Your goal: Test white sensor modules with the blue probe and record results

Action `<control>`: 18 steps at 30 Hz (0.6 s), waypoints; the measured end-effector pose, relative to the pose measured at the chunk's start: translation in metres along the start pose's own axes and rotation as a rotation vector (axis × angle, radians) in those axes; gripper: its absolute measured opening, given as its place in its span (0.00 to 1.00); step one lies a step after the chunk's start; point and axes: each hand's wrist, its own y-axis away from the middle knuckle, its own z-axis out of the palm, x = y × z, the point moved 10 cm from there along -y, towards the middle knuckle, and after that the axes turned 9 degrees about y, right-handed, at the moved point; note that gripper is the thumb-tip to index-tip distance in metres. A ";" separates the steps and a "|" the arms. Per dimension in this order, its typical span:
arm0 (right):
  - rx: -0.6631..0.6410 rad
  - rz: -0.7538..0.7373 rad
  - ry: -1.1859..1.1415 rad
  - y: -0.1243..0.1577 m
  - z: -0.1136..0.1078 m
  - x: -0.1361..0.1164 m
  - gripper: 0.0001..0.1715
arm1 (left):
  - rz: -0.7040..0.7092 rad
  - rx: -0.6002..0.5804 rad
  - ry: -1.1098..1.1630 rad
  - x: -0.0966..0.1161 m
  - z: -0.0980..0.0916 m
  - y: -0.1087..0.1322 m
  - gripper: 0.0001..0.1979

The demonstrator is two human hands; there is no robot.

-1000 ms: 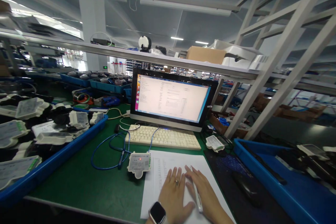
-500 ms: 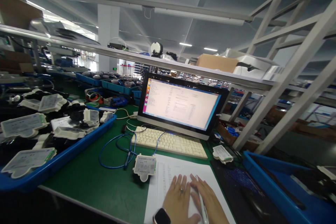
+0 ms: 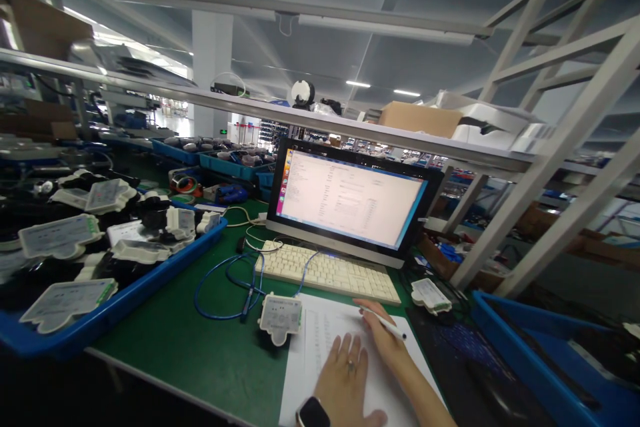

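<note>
My left hand (image 3: 345, 377) lies flat on the white paper (image 3: 320, 327), fingers spread, with a ring on one finger and a watch at the wrist. Higher up on the sheet, my right hand (image 3: 385, 337) grips a white pen (image 3: 387, 322), whose dark end points to the right. Faint printed columns show on the paper's left part. Just left of the sheet sits a pale plastic module (image 3: 280, 317) with a label. Behind the paper are a cream keyboard (image 3: 330, 273) and a lit monitor (image 3: 350, 197).
A blue tray (image 3: 150, 273) full of similar modules stands at the left. Blue cable (image 3: 213, 315) loops on the green table (image 3: 185, 360). Another module (image 3: 430, 296) lies right of the keyboard. A dark mouse (image 3: 493, 387) and a second blue tray (image 3: 525, 327) are at the right.
My right hand has moved up the paper, away from my left hand, and the pen has turned from steep to nearly level. My left hand stays flat. The view has shifted slightly.
</note>
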 end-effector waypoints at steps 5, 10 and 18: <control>0.074 0.108 -0.102 -0.007 0.012 0.021 0.18 | -0.007 -0.016 0.000 0.003 -0.003 0.001 0.41; 0.141 0.190 -0.199 -0.001 0.005 0.026 0.15 | -0.005 0.027 -0.004 0.004 -0.004 0.006 0.41; 0.213 0.276 -0.185 0.002 0.000 0.036 0.12 | 0.000 0.053 -0.144 0.005 -0.003 0.005 0.39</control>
